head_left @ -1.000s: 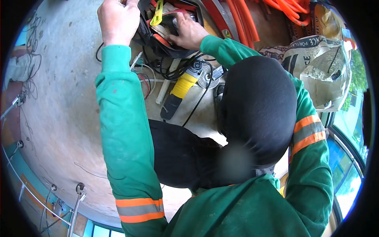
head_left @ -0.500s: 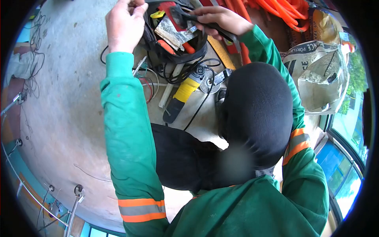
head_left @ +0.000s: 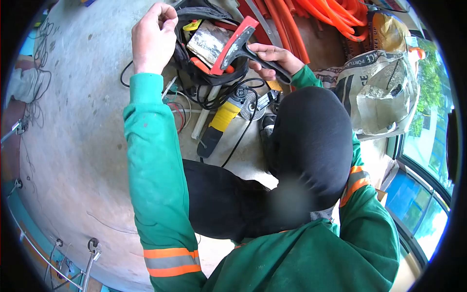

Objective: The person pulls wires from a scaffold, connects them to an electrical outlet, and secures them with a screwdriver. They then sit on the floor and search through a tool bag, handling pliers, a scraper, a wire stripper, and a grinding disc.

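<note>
Scraper (head_left: 237, 46) gripped in my right hand (head_left: 272, 56), above the bag (head_left: 214, 73); left hand (head_left: 151, 41) clenched on bag's rim. Best lifted clear, blade away from cords.

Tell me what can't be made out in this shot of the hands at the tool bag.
All in the head view:
- Tool bag: its inside is mostly covered by the red-edged scraper held in the right hand.
- Left hand: fingers curl over the bag's edge, so what they pinch is hidden.
- Angle grinder: its disc end is partly behind the black hood.
- Orange conduit: cut off by the top edge.
- Printed sack: lettering incomplete, folded away.
</note>
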{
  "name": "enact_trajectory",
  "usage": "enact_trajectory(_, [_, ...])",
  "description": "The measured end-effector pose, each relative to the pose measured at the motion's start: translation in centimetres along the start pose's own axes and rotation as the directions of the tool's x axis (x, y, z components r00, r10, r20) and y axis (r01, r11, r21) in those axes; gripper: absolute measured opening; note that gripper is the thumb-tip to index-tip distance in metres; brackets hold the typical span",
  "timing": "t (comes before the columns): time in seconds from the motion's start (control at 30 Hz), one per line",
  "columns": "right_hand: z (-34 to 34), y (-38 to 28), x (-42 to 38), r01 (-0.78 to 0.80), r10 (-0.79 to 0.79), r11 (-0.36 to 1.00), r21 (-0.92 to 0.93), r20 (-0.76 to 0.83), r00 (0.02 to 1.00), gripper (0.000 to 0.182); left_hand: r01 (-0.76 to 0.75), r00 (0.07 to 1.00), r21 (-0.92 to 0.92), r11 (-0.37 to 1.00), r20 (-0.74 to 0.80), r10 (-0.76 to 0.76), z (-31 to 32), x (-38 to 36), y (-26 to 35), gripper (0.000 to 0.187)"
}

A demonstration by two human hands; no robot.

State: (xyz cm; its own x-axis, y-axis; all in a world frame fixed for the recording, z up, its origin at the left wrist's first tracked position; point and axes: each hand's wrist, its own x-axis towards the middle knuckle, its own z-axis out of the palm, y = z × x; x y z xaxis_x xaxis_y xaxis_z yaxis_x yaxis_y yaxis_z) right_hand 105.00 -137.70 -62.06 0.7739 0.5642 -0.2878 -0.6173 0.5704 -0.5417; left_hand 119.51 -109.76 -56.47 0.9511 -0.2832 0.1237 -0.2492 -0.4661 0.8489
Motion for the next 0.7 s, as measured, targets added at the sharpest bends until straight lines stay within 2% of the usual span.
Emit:
enact_trajectory(0.07, [0.1,0.7,0.2,0.121,-0.123,0.989,-0.080,-0.019,0.992,0.038,-0.053,0.998,0.003,0.999,0.036,0.053,-0.1,-0.4,0.0,0.011])
enact_trajectory(0.17, [0.7,0.4,0.1,0.190,-0.204,0.957,-0.220,-0.040,0.978,0.040,-0.203,0.978,0.002,0.979,0.057,0.203,-0.3,-1.2,0.7,0.014])
enact_trajectory(0.23, [0.7,-0.3,0.1,0.205,-0.206,0.929,-0.307,0.030,0.978,0.042,-0.278,0.957,0.000,0.961,0.087,0.277,-0.7,-1.9,1.6,0.017])
enact_trajectory(0.27, [0.8,-0.5,0.3,0.215,-0.204,0.913,-0.348,0.068,0.977,0.043,-0.242,0.961,0.029,0.970,0.144,0.236,-0.9,-2.2,1.9,0.018])
enact_trajectory(0.3, [1.9,-0.8,0.3,0.181,-0.195,0.923,-0.341,-0.006,0.981,0.047,-0.125,0.980,-0.003,0.992,0.157,0.124,-0.9,-2.5,1.9,0.019])
enact_trajectory(0.33, [2.3,-1.0,0.6,0.188,-0.205,0.899,-0.396,-0.002,0.979,0.047,-0.004,0.985,-0.033,0.999,0.174,0.010,-0.5,-3.0,1.6,0.021])
enact_trajectory(0.37, [2.6,-1.2,0.8,0.195,-0.216,0.872,-0.448,0.003,0.976,0.047,0.083,0.987,-0.200,0.976,0.155,-0.052,0.1,-3.4,1.2,0.026])
enact_trajectory(0.4, [2.9,-1.2,1.0,0.201,-0.228,0.843,-0.499,0.006,0.974,0.048,0.375,0.909,-0.320,0.870,0.309,-0.279,-0.3,-4.1,2.9,0.029])
enact_trajectory(0.43, [3.3,-1.0,1.0,0.162,-0.234,0.845,-0.509,-0.081,0.969,0.049,0.456,0.868,-0.421,0.784,0.404,-0.287,-0.2,-4.7,3.5,0.028])
enact_trajectory(0.47, [3.8,-0.8,1.0,0.169,-0.258,0.831,-0.530,-0.097,0.961,0.049,0.536,0.821,-0.503,0.678,0.499,-0.278,-0.1,-5.0,3.9,0.028])
enact_trajectory(0.5, [4.3,-0.5,1.0,0.176,-0.284,0.816,-0.551,-0.116,0.952,0.049,0.498,0.845,-0.516,0.697,0.467,-0.259,0.5,-5.0,3.7,0.022])
enact_trajectory(0.67, [5.6,-0.2,-0.2,0.224,-0.385,0.764,-0.605,-0.148,0.911,0.047,0.494,0.858,-0.566,0.660,0.441,-0.264,1.5,-5.2,4.1,0.020])
enact_trajectory(0.7, [5.8,-0.4,-0.5,0.189,-0.377,0.772,-0.607,-0.198,0.905,0.045,0.499,0.855,-0.568,0.654,0.445,-0.266,1.8,-5.1,4.3,0.020])
